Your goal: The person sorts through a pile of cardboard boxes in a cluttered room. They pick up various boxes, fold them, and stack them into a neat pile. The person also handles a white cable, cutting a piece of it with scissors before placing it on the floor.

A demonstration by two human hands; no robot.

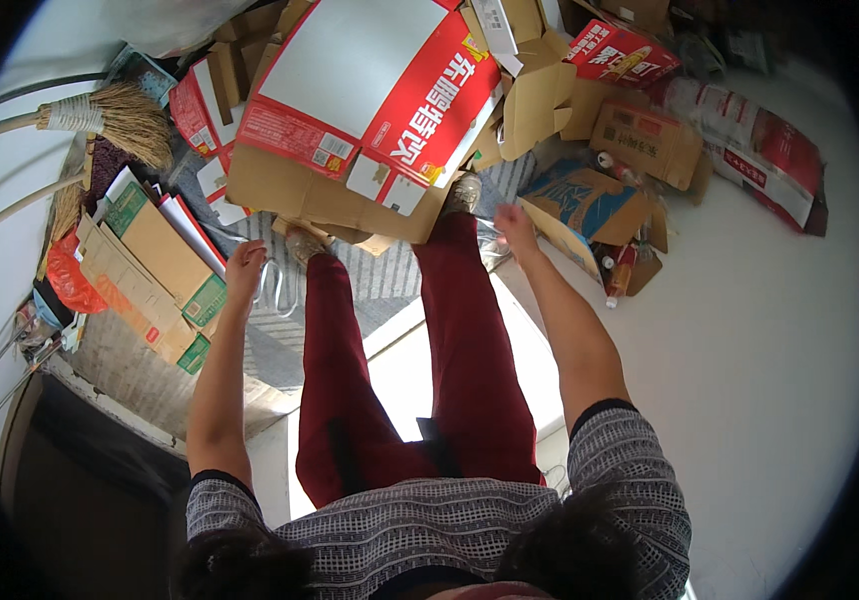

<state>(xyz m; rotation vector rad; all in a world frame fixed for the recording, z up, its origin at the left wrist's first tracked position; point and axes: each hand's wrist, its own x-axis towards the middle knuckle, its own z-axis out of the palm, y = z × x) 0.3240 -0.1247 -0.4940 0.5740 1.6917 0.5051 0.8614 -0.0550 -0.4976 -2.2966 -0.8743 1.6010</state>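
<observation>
Flattened cardboard boxes lie stacked before my feet, topped by a red and white printed carton over brown cardboard. A thin white strap hangs in a loop beside my left hand, whose fingers are curled around it left of the stack. My right hand, blurred, is closed at the right of the stack, where more of the white strap reaches it. My shoes are against the near edge of the stack. What lies beneath the stack is hidden.
At left are a straw broom, folded cardboard and a red plastic bag. To the right, an open blue-printed carton lies by bottles, a brown box and a red and white package. A striped grey mat lies underfoot.
</observation>
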